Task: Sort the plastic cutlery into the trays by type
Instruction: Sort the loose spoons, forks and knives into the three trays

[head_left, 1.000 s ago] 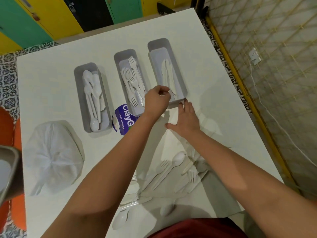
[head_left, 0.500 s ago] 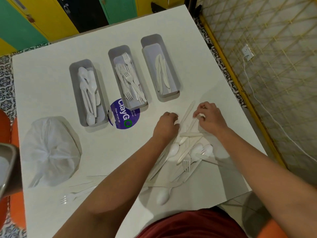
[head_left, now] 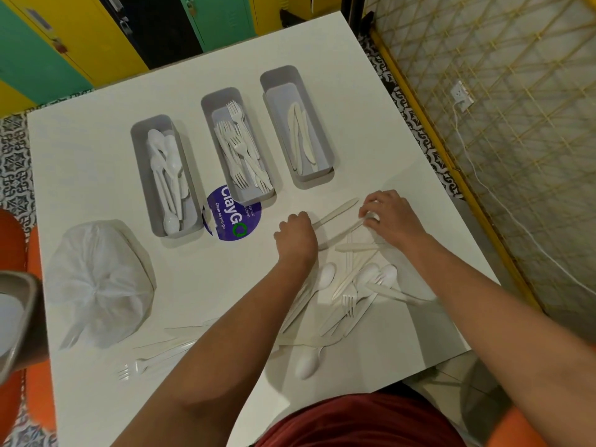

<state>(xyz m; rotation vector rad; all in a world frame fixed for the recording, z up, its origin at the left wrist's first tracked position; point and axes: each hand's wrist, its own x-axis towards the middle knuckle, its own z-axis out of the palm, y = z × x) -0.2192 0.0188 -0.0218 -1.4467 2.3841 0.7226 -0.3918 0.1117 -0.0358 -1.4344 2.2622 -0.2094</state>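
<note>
Two knives are lying on the bench right at the fingers: one knife [head_left: 335, 212] is running from beside the left hand [head_left: 296, 235] up toward the right hand [head_left: 392, 217], and a second knife [head_left: 346, 232] is lying just below it. The right hand's fingers [head_left: 371, 212] are curling down onto the end of the second knife and seem to be pinching it, though the contact itself is too small to be sure of. The left hand's fingers are curling under, knuckles up; whether they are holding the first knife's handle is not visible.

Just nearer the person than the fingers, a loose pile [head_left: 351, 288] of spoons, forks and knives is waiting unsorted, with one spoon [head_left: 308, 362] lying apart at the near edge and a fork [head_left: 135, 369] well off to the left of the left forearm.

Beyond the fingers, three grey trays are standing in a row. The knife tray [head_left: 322, 140], straight ahead of the right hand, is holding only a few knives. The fork tray [head_left: 209, 124], ahead of the left hand, is holding a good many forks, and the spoon tray [head_left: 138, 162], furthest left, a good many spoons.

So the sorting looks roughly half done: forks and spoons are well along, knives are lagging, and the whole pile plus the strays is left.

A purple sticker [head_left: 232, 217] is lying on the bench between the trays, and a white plastic bag [head_left: 96, 282] is sitting far left.
</note>
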